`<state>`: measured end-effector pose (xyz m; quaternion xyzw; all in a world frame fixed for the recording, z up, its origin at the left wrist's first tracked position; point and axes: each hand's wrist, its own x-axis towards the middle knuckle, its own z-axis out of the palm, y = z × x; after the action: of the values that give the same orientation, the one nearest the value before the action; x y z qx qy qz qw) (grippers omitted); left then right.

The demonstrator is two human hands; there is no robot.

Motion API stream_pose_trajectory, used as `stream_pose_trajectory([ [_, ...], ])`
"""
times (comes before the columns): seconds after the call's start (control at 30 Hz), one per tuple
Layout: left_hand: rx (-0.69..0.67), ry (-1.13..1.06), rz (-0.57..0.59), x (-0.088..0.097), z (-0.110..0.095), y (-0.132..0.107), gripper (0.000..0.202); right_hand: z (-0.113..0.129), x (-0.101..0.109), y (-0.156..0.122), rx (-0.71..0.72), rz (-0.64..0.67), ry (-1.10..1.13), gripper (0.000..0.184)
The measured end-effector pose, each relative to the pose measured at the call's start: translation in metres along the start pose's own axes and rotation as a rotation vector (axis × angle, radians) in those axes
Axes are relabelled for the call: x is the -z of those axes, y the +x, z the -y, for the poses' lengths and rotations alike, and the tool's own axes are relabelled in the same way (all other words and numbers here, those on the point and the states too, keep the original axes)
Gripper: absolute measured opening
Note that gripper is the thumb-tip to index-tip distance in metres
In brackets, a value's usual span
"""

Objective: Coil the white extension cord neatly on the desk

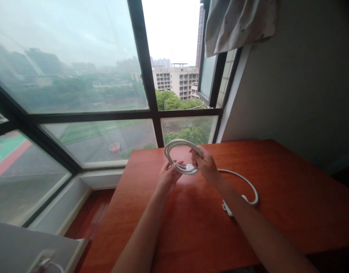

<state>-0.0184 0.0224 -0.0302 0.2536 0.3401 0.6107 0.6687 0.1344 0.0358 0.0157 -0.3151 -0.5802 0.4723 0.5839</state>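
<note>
Both my hands hold a white cable [178,145] wound into a small loop above a reddish wooden table [291,182]. My left hand [168,178] grips the loop's lower left with fingers closed. My right hand [205,163] pinches the loop's right side, fingers curled round the strands. The cable's free end [250,185] curves over the table to the right of my right forearm. It ends in a white plug [227,207], partly hidden by that arm.
A large window with a dark frame [151,113] stands behind the table. A grey wall [299,83] rises on the right. Cloth [237,22] hangs at the top. A white socket [42,259] sits on a ledge at bottom left.
</note>
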Motion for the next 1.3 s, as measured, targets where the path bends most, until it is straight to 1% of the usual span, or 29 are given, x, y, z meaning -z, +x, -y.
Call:
stream_pose_trajectory([
  [0.07,-0.009,-0.045,-0.022,-0.001,0.000,0.001,0.021,0.000,0.000,-0.001,0.010,0.011,-0.014,0.030],
  [0.23,-0.027,-0.141,-0.022,-0.005,0.001,0.001,0.014,-0.001,0.002,0.002,0.019,-0.057,-0.022,0.030],
  [0.33,-0.040,-0.190,-0.064,-0.007,0.000,0.001,0.010,-0.001,0.003,0.003,-0.002,0.011,-0.016,0.030],
  [0.4,-0.058,-0.213,-0.086,-0.007,-0.001,0.001,0.008,0.000,0.003,0.002,0.000,0.023,-0.056,0.030],
  [0.5,-0.095,-0.237,-0.084,-0.007,-0.003,0.001,0.008,0.002,0.004,0.001,0.064,-0.038,-0.236,0.030],
  [0.6,-0.122,-0.255,-0.077,-0.007,-0.005,0.001,0.010,0.003,0.008,0.001,0.159,-0.083,-0.527,0.031],
  [0.67,-0.135,-0.266,-0.074,-0.007,-0.005,0.001,0.010,0.002,0.011,0.001,0.194,-0.108,-0.695,0.031],
  [0.73,-0.149,-0.276,-0.070,-0.007,-0.006,0.002,0.009,-0.001,0.013,0.002,0.175,-0.091,-0.752,0.030],
  [0.8,-0.140,-0.271,-0.069,-0.007,-0.008,0.002,0.008,-0.004,0.015,0.002,0.133,-0.048,-0.721,0.028],
  [0.9,-0.113,-0.211,-0.063,-0.007,-0.010,0.001,0.011,-0.005,0.015,0.004,0.117,-0.019,-0.680,0.027],
  [1.0,-0.118,-0.107,-0.048,-0.008,-0.010,-0.002,0.022,-0.004,0.015,0.007,0.135,-0.030,-0.735,0.029],
  [1.13,-0.120,0.097,-0.112,-0.004,-0.006,-0.003,0.031,-0.002,0.015,0.007,0.163,0.001,-0.815,0.029],
  [1.2,-0.159,0.232,-0.152,0.000,-0.005,0.000,0.031,-0.001,0.016,0.005,0.177,0.026,-0.823,0.027],
  [1.3,-0.294,0.416,-0.214,0.008,-0.006,0.004,0.041,0.002,0.017,0.001,0.184,0.071,-0.804,0.026],
])
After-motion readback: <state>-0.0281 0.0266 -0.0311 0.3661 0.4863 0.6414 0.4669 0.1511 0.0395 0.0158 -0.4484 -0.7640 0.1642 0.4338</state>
